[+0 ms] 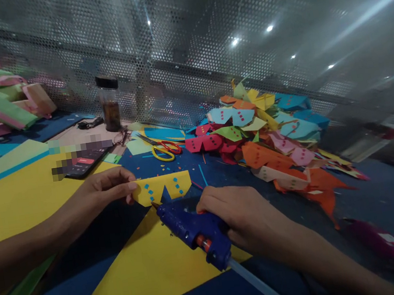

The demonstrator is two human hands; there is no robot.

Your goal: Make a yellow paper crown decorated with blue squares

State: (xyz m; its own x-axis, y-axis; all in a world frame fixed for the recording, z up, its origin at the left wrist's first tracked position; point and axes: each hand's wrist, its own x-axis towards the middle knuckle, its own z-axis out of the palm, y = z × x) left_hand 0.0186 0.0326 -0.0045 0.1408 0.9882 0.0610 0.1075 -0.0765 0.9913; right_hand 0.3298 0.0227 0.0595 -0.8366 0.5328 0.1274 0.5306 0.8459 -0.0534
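My left hand [109, 189] pinches the left end of a yellow paper cutout [170, 183] with small blue squares and a notch in its lower edge. In my right hand [236, 205] is a blue hot glue gun [189, 226], fingers wrapped round its handle. Its nozzle points up and left, close to the cutout's lower edge; whether they touch I cannot tell. A clear glue stick [260, 285] sticks out of the gun's back end. Beneath both lies a large yellow paper sheet [156, 275] on dark blue sheets.
Yellow- and red-handled scissors [163, 151] lie beyond the cutout. A phone [86, 158] and a dark-lidded jar [109, 106] stand left of them. Folded colourful paper shapes [271, 132] pile at right; pink and green paper pieces [3, 101] heap far left. A perforated metal panel [175, 48] rises behind.
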